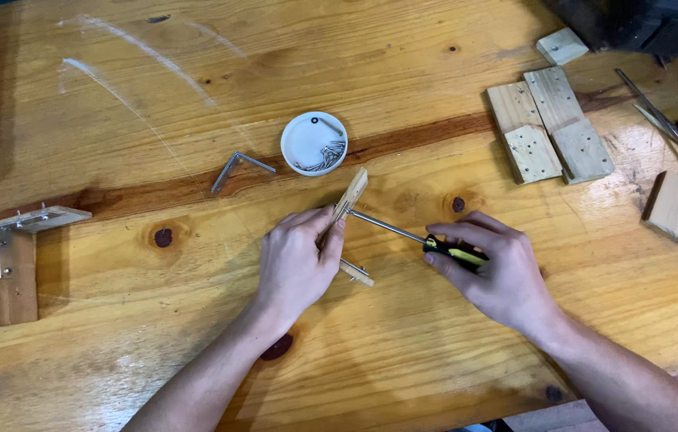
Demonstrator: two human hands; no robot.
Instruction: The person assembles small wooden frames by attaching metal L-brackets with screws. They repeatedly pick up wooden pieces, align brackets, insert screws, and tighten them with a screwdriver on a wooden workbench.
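I see my left hand (295, 260) closed around a small wooden piece (351, 196) standing on edge just below the white dish (307, 138) of screws on the counter (403, 72). My right hand (495, 268) grips a screwdriver (415, 238) by its black-and-yellow handle, right of the dish, its tip touching the wood. My fingers hide the wood's lower part; what the tip drives I cannot make out.
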